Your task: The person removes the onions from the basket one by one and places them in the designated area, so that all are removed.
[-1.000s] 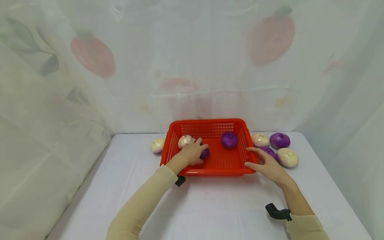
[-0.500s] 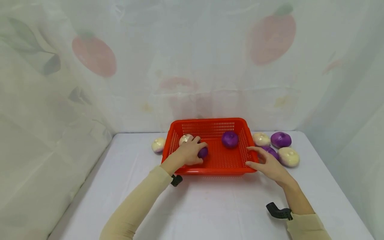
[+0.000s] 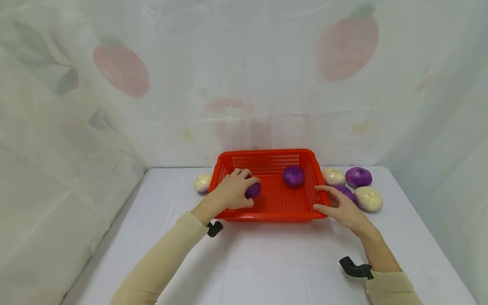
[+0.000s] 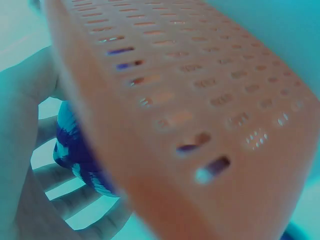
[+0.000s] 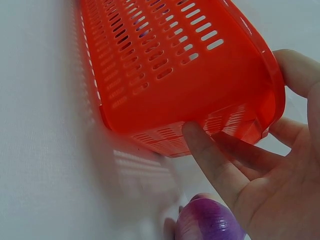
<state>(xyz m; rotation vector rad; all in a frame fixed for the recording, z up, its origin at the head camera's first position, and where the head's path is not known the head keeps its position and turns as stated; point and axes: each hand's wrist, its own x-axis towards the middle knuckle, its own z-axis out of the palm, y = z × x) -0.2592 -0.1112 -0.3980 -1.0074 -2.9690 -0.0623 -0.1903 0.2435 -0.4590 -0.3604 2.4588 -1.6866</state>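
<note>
My left hand (image 3: 233, 191) grips a purple onion (image 3: 253, 190) over the left part of a red plastic basket (image 3: 267, 219). In the left wrist view, fingers curve round the onion (image 4: 75, 150) behind the basket's slotted wall (image 4: 210, 65). At the basket's front right corner, my right hand (image 3: 343, 209) holds the rim. The right wrist view has the thumb over the rim and the fingers (image 5: 205, 155) against the outer wall. Another purple onion (image 3: 293, 176) lies inside, at the back right. The white onion in the basket's left end is hidden behind my left hand.
Right of the basket sit two white onions (image 3: 368, 199) and two purple onions (image 3: 358, 176). One more white onion (image 3: 202, 183) rests against its left side. A patterned curtain (image 3: 244, 76) hangs behind the white table (image 3: 267, 262).
My left hand has moved left with the purple onion, and now covers the white onion in the basket. The right hand keeps its hold on the rim.
</note>
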